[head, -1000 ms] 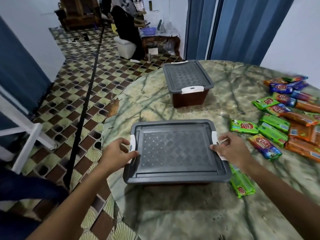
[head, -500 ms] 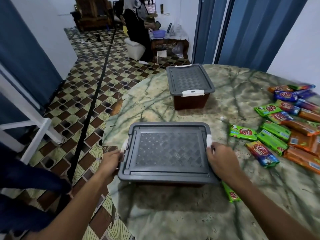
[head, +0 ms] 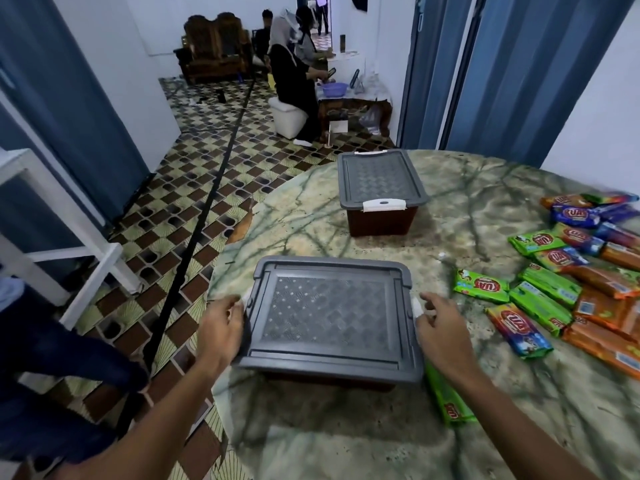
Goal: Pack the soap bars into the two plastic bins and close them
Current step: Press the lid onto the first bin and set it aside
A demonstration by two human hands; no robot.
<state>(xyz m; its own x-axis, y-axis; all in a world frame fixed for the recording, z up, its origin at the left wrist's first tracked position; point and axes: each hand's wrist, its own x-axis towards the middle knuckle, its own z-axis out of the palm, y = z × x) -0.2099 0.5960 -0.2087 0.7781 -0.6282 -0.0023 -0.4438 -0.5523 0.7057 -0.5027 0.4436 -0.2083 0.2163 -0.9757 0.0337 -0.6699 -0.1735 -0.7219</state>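
Observation:
The near plastic bin (head: 329, 317), dark brown with its grey lid on, sits at the table's front edge. My left hand (head: 221, 327) is curled against its left side, fingers on the white latch (head: 248, 298). My right hand (head: 440, 329) presses the right white latch (head: 417, 308) with its fingertips. The far bin (head: 381, 183) stands behind, lid on, its white front latch down. Several wrapped soap bars (head: 568, 282), green, orange and blue, lie loose to the right. One green bar (head: 448, 398) lies beside the near bin, under my right forearm.
The round marble table (head: 346, 445) ends just left of the near bin, above a patterned tile floor. A white frame (head: 69, 244) stands at the left. People sit at a small table (head: 349, 102) far back. Blue curtains hang behind.
Both hands have slid from the lid's top edges down to the sides of the near bin, and the white latches have folded down. The view has tilted up.

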